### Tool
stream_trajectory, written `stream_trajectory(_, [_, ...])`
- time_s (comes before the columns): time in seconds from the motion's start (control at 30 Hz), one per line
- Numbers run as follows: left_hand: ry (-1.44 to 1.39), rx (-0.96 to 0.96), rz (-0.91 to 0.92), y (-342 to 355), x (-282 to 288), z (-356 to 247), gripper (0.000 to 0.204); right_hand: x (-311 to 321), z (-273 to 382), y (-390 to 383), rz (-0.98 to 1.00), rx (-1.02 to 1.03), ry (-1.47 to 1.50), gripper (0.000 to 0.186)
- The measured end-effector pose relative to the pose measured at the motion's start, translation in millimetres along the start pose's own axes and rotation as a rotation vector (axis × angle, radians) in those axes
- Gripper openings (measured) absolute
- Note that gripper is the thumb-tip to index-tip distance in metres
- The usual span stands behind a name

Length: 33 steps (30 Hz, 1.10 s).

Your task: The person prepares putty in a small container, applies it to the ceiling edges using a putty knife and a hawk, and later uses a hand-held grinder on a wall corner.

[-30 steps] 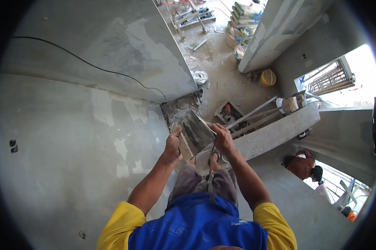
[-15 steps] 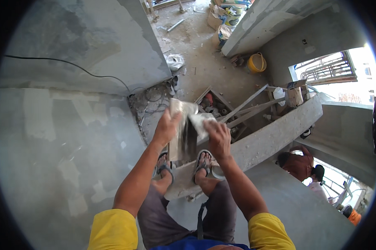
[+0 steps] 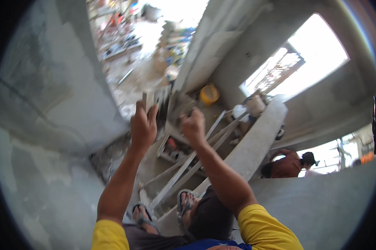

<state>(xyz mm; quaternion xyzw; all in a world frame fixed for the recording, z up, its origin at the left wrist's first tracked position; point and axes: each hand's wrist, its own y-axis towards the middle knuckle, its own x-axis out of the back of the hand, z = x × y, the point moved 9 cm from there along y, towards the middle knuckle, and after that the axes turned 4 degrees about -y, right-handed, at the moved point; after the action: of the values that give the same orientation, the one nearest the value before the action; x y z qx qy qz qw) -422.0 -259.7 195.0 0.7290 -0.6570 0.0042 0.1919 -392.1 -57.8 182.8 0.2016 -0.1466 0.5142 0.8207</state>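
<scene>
Out ahead of the sandalled feet (image 3: pixel 187 201), from where I watch remotely, both bare hands are raised and a little apart. My left hand (image 3: pixel 144 127) is closed around a pale-edged board (image 3: pixel 150 100), which stands up past the fingers with its long axis pointing roughly away from the body. Its darker face shows on the right, toward the other hand; whether it lies level or tipped, I cannot tell. My right hand (image 3: pixel 193 127) has its fingers curled tight, seemingly around a flat tool (image 3: pixel 180 105), though that is too smeared for me to make out its outline. So the board sits to the left of the right hand, with the left hand clearly nearer and gripping it, and the flat tool lies between the board and the right fist. I cannot be sure that the two pieces touch. Below the right forearm, wooden strips (image 3: pixel 186 161) slant alongside a long grey plank (image 3: pixel 258 141); farther off stands a yellow bucket (image 3: pixel 209 94).
</scene>
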Motion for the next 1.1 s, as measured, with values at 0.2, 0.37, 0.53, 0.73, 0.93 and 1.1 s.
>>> stream_trajectory(0.2, [-0.334, -0.242, 0.148, -40.9, -45.5, -54.7, 0.029, 7.4, 6.4, -3.8, -0.063, 0.153, 0.058, 0.025])
stream_trajectory(0.37, [-0.31, -0.332, 0.336, -50.3, -62.6, -85.2, 0.032, 24.7, -12.4, 6.0, -0.003, 0.184, 0.114, 0.035])
stream_trajectory(0.53, [-0.464, -0.156, 0.239, -20.6, -49.4, -29.3, 0.046, 21.5, 67.5, -19.2, 0.106, 0.37, 0.143, 0.058])
stream_trajectory(0.73, [-0.374, -0.444, 0.424, -51.7, -55.0, -96.0, 0.05, 23.0, 31.2, 1.1, 0.268, 0.049, 0.155, 0.055])
stream_trajectory(0.93, [-0.465, -0.251, 0.369, -29.9, -51.2, -54.7, 0.056, 14.9, 51.6, -14.0, 0.14, 0.297, 0.119, 0.06])
stream_trajectory(1.1, [-0.425, -0.377, 0.362, -42.2, -55.9, -74.9, 0.05, 25.5, 46.2, -14.4, 0.131, 0.247, 0.084, 0.066])
